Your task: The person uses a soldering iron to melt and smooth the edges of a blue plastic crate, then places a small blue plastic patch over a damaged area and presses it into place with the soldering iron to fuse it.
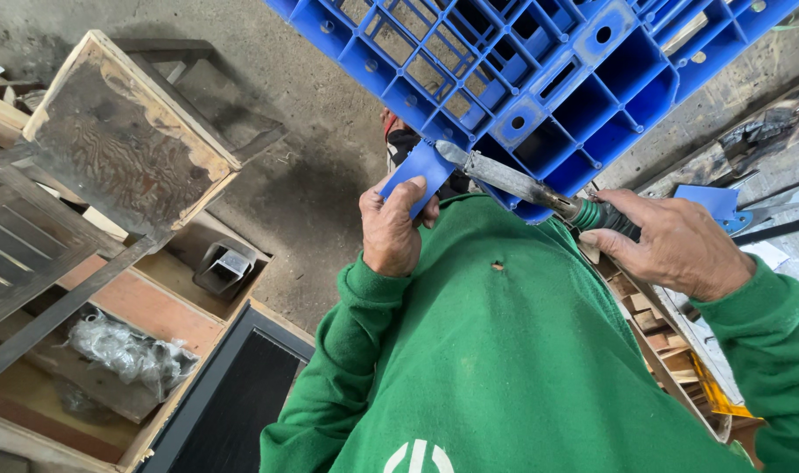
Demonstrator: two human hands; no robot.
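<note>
A large blue plastic pallet (540, 70) leans against my body, its ribbed underside facing me. My left hand (389, 229) pinches a small flat blue plastic piece (417, 173) against the pallet's lower corner. My right hand (675, 243) grips the green-and-black handle of a soldering-iron-like tool (522, 186). Its grimy metal shaft points left, and the flat tip rests on the top edge of the blue piece. Both arms wear green sleeves.
A worn wooden stool (128, 131) stands at the left on the concrete floor. Below it a wooden crate (167, 315) holds a crumpled plastic bag (128, 352) and a small metal part. Another blue plastic scrap (708, 200) lies on the cluttered bench at right.
</note>
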